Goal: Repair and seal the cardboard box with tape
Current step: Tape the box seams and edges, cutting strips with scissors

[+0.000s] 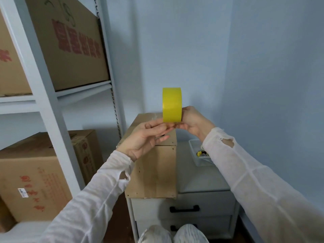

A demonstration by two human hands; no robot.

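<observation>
Above the cardboard box (pixel 154 171), on the head view, I saw the yellow tape roll (pixel 171 104) held upright in the air with its broad yellow band facing the lens. The right hand (pixel 192 121) gripped it from the right, fingers curled round its lower side. The left hand (pixel 144 138) was turned palm toward the camera, thumb and fingertips pinched together at the roll's bottom edge; I could not tell whether a loose end of tape lay between them. The box lay below the hands on the left part of a white drawer cabinet (pixel 192 181), a seam crossing its top. A clear plastic tray (pixel 197 155) sat on the cabinet just right of the box, partly hidden by the right sleeve. Large printed cartons (pixel 70 50) stood on the white shelving rack (pixel 47 102) at left.
</observation>
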